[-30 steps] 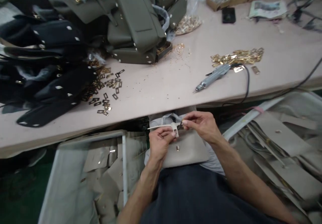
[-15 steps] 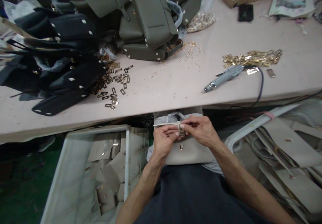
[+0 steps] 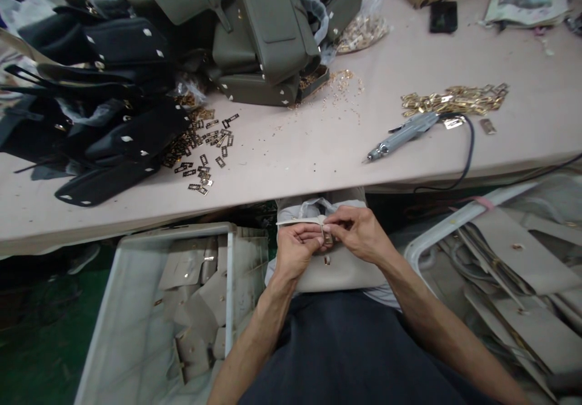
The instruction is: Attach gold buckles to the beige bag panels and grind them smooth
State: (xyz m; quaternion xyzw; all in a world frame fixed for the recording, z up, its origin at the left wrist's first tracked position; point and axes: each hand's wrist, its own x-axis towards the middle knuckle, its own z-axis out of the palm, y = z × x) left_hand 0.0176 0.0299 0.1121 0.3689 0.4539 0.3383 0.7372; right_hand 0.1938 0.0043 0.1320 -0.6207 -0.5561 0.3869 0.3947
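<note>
"Where is the beige bag (image 3: 339,274)?"

"On the person's lap, below the bench (image 3: 291,165). The hands and forearms cover part of it, so its full outline cannot be made out."

"And the hands?"

"The left hand (image 3: 296,248) has its fingers curled and closed on a pale strap (image 3: 300,220). The right hand (image 3: 361,234) pinches the strap between thumb and fingertips, next to the left fingertips. A small metal fitting (image 3: 328,239) shows just beside them, partly covered; how it sits on the strap cannot be told."

"What else is cut off?"

"The olive bags (image 3: 277,26) run out at the top edge, and the black bags (image 3: 130,132) overlap so much that they cannot be counted. The left crate (image 3: 230,296) leaves the view at the bottom, the right crate (image 3: 459,218) at the right."

"Any writing?"

"A printed sheet (image 3: 525,6) lies at the far right of the bench, its print too blurred to read. The markings on the grey power tool (image 3: 402,137), if any, are too small to tell."
</note>
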